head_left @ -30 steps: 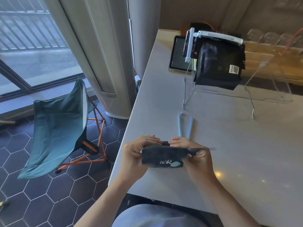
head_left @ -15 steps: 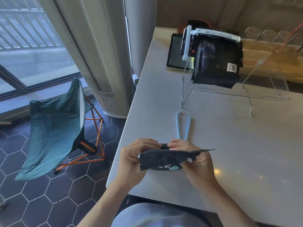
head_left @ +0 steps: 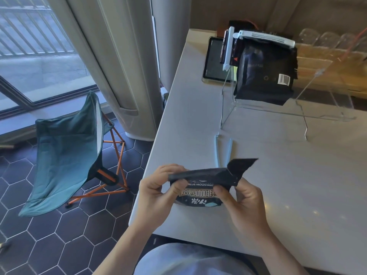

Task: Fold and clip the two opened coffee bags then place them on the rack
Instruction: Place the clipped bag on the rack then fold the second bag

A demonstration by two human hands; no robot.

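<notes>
Both hands, left (head_left: 156, 195) and right (head_left: 241, 199), have their grip clamped on the black coffee bag (head_left: 202, 185), held above the table's (head_left: 297, 175) near edge. A pale blue clip (head_left: 223, 150) lies open just beyond it, before the clear rack (head_left: 264, 112).

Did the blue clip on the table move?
No. The blue clip lies at the same spot on the table, just in front of the clear rack's left foot, beyond the hands.

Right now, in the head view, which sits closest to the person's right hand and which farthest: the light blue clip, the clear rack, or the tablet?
1. Light blue clip: on the counter just beyond the right hand.
2. Clear rack: farther back, mid-counter, holding a clipped bag.
3. Tablet: farthest, behind the rack's left end.
</notes>
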